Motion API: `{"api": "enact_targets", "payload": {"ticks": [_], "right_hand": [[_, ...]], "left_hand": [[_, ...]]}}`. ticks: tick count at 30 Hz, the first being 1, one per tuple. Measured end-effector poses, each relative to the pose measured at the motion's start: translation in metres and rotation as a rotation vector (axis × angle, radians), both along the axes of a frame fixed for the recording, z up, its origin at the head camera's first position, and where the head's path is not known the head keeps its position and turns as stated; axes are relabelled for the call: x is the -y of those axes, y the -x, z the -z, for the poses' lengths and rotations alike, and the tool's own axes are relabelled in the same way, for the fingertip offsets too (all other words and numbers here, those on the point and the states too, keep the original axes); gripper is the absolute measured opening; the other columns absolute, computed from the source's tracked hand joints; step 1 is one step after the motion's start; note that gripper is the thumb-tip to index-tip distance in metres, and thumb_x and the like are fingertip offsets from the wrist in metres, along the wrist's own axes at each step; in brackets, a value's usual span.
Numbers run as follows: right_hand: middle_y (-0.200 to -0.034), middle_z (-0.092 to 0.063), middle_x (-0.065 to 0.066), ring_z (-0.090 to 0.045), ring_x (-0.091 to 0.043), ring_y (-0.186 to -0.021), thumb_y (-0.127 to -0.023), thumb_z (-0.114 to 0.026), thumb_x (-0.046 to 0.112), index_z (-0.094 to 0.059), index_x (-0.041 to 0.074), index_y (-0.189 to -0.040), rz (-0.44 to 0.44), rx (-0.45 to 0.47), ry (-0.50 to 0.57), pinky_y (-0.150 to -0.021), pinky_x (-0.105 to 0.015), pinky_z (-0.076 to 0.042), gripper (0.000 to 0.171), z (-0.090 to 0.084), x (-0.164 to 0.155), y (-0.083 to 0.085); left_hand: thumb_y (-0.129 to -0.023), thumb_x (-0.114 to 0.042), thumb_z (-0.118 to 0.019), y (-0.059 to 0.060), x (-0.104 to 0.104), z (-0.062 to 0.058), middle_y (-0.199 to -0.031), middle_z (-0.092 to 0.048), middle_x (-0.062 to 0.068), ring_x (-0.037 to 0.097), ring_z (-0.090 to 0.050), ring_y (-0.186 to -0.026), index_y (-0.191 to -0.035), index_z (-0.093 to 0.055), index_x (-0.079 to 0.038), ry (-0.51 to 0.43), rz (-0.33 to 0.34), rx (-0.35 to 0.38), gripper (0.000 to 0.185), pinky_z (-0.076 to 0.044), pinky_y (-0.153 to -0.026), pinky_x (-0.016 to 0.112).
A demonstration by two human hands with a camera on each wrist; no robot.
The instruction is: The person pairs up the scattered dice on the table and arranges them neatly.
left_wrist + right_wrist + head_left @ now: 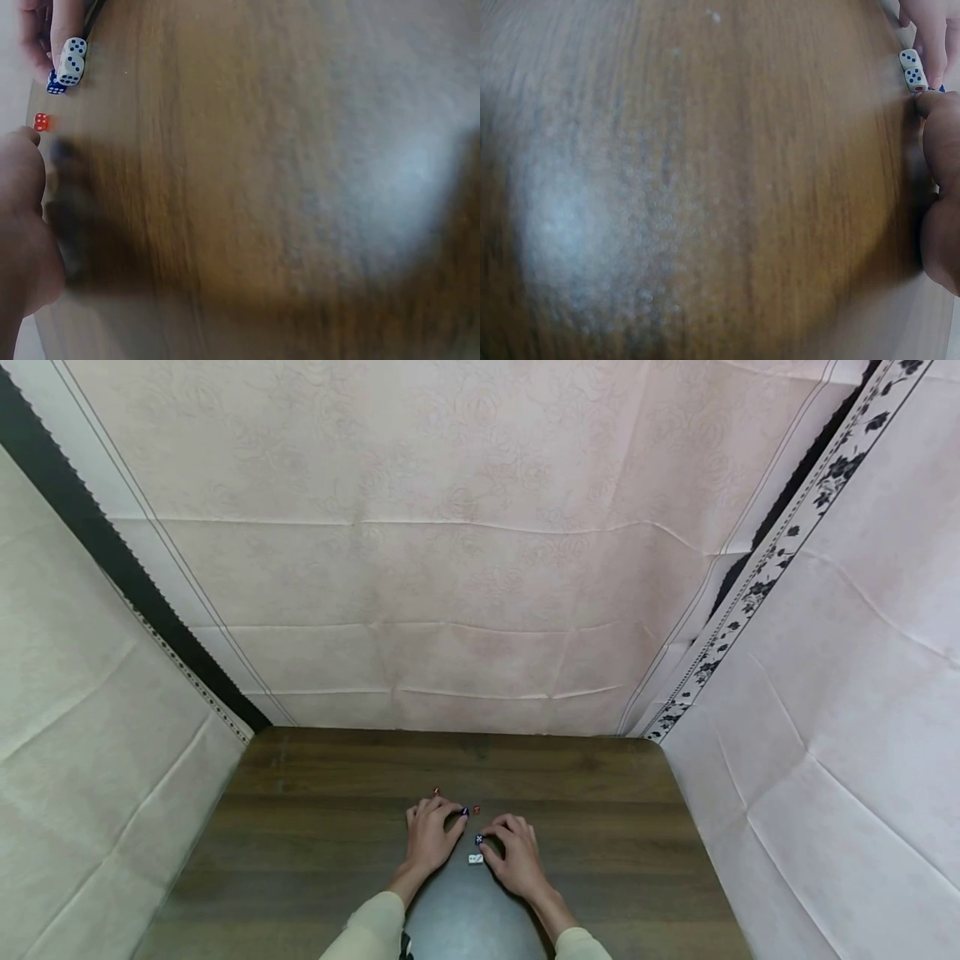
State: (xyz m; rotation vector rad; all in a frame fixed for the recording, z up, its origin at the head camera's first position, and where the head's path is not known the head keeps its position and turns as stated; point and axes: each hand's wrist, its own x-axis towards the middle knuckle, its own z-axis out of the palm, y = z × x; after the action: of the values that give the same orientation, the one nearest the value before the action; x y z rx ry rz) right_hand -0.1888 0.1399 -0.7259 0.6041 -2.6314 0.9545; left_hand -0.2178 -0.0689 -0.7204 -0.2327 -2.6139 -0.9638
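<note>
In the head view, my left hand [433, 837] pinches a dark blue die [464, 811] between thumb and forefinger. Facing it, my right hand [516, 858] has thumb and forefinger at another blue die [479, 839] with white pips, pinching it at its side. Just in front of that die, two white dice [476, 859] sit side by side, touching. One red die [476, 809] lies between the hands, and a second red die [437, 791] is beyond the left fingers. The left wrist view shows the white dice [73, 61] beside the blue die [55, 83].
The dice are on a brown wood-grain table [315, 835] with a glossy glare near the front. Pale cloth [465, 568] hangs behind the table, with more cloth panels [847, 760] along the left and right sides.
</note>
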Motion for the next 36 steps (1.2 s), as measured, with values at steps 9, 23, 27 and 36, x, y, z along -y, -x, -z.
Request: {"api": "enact_targets", "payload": {"ticks": [9, 23, 27, 36], "right_hand": [[-0.117, -0.072, 0.0, -0.061, -0.018, -0.111, -0.098, -0.091, 0.022, -0.086, 0.02, -0.114, 0.0, -0.013, -0.006, -0.099, -0.045, -0.044, 0.017, 0.001, -0.001, 0.001], [-0.117, -0.072, 0.001, -0.061, -0.018, -0.11, -0.098, -0.091, 0.022, -0.085, 0.021, -0.113, 0.006, -0.02, -0.016, -0.097, -0.044, -0.044, 0.016, 0.002, -0.001, 0.001], [-0.117, -0.072, 0.0, -0.061, -0.018, -0.11, -0.097, -0.091, 0.022, -0.085, 0.02, -0.112, 0.005, -0.02, -0.013, -0.096, -0.044, -0.044, 0.016, 0.002, -0.001, 0.001], [-0.119, -0.071, 0.001, -0.06, -0.019, -0.112, -0.098, -0.09, 0.022, -0.085, 0.02, -0.114, 0.007, 0.008, -0.008, -0.098, -0.044, -0.044, 0.017, 0.001, -0.001, 0.001]], "left_hand": [[-0.096, -0.023, -0.093, -0.01, 0.002, 0.0, -0.106, -0.08, 0.001, 0.025, -0.067, -0.1, -0.108, -0.089, -0.017, -0.009, 0.039, -0.037, 0.014, -0.042, -0.099, 0.058], [-0.098, -0.025, -0.091, -0.026, 0.004, 0.001, -0.105, -0.08, -0.002, 0.022, -0.068, -0.105, -0.111, -0.089, -0.019, -0.013, 0.119, 0.019, 0.015, -0.042, -0.103, 0.054], [-0.098, -0.025, -0.091, -0.028, 0.006, 0.004, -0.104, -0.08, -0.002, 0.023, -0.068, -0.105, -0.111, -0.089, -0.02, -0.008, 0.139, 0.012, 0.014, -0.041, -0.102, 0.053], [-0.097, -0.027, -0.092, -0.03, 0.009, 0.007, -0.106, -0.079, -0.002, 0.023, -0.067, -0.107, -0.109, -0.089, -0.021, 0.018, 0.178, -0.012, 0.013, -0.041, -0.1, 0.054]]}}
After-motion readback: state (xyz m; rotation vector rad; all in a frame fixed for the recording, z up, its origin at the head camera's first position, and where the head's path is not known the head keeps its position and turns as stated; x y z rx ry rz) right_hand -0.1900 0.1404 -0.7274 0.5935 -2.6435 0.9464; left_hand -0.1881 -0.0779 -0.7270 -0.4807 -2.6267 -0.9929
